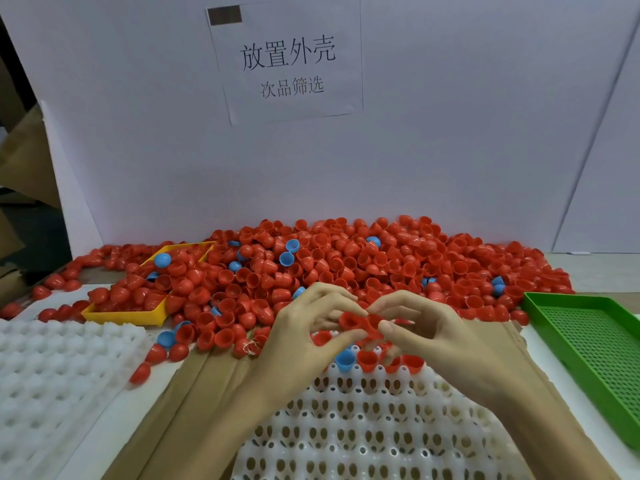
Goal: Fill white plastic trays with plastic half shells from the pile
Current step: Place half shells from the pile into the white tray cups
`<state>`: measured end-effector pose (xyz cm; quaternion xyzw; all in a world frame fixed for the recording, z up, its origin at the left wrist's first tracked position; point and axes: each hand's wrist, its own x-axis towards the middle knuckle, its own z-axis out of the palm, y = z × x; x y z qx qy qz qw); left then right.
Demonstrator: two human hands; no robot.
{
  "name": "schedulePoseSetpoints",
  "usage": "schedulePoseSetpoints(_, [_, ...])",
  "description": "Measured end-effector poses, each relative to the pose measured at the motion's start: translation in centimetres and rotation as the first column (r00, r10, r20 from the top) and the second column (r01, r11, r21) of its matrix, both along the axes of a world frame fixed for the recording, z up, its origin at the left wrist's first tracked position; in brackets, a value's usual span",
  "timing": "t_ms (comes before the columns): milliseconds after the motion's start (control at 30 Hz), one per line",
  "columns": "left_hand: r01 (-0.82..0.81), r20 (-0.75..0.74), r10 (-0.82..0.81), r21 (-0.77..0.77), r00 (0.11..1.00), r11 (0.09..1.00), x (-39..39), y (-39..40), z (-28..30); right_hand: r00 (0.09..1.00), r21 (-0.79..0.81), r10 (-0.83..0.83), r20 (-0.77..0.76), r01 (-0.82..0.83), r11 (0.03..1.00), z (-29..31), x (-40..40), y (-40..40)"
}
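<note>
A big pile of red half shells, with a few blue ones mixed in, covers the back of the table. In front of me lies a white plastic tray full of round holes. Its far row holds a blue shell and red shells. My left hand pinches a red half shell above that far row. Close beside it, my right hand pinches another red half shell; the two shells touch.
A yellow tray heaped with red shells sits at the left of the pile. Another white tray lies at the near left. A green perforated tray stands at the right. Brown cardboard lies under the working tray. A white board with a paper sign stands behind.
</note>
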<state>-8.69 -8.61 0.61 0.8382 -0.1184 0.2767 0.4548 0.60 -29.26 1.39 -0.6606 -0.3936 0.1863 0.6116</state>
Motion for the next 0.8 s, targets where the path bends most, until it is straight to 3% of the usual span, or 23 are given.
schedulePoseSetpoints(67, [-0.006, -0.003, 0.006, -0.009, 1.0, 1.0, -0.1, -0.1, 0.0, 1.0, -0.01, -0.03, 0.003, 0.03, 0.999, -0.2, 0.2, -0.1])
schedulePoseSetpoints(233, [-0.038, -0.12, 0.01, -0.231, 0.993, 0.972, -0.1, -0.4, 0.0, 1.0, -0.019, -0.007, 0.003, 0.007, 1.0, -0.5, 0.6, -0.3])
schedulePoseSetpoints(433, [0.03, -0.17, -0.096, -0.355, 0.981, 0.934, -0.3, -0.8, 0.4, 0.994, -0.032, 0.044, 0.099, -0.041, 0.999, -0.6, 0.2, 0.1])
schedulePoseSetpoints(633, [0.115, -0.179, -0.174, -0.302, 0.968, 0.946, -0.4, -1.5, 0.1, 0.984, 0.0, -0.121, 0.129, 0.122, 0.993, 0.4, 1.9, -2.1])
schedulePoseSetpoints(700, [0.122, -0.17, -0.16, -0.214, 0.972, 0.969, -0.4, -1.8, 0.0, 0.977, 0.015, -0.199, 0.076, 0.199, 0.98, 0.8, 2.3, -3.0])
schedulePoseSetpoints(800, [0.151, -0.126, -0.158, -0.065, 0.979, 0.986, -0.5, -2.7, -0.4, 0.988, -0.026, -0.152, 0.022, 0.153, 0.988, 0.8, 2.0, -3.0])
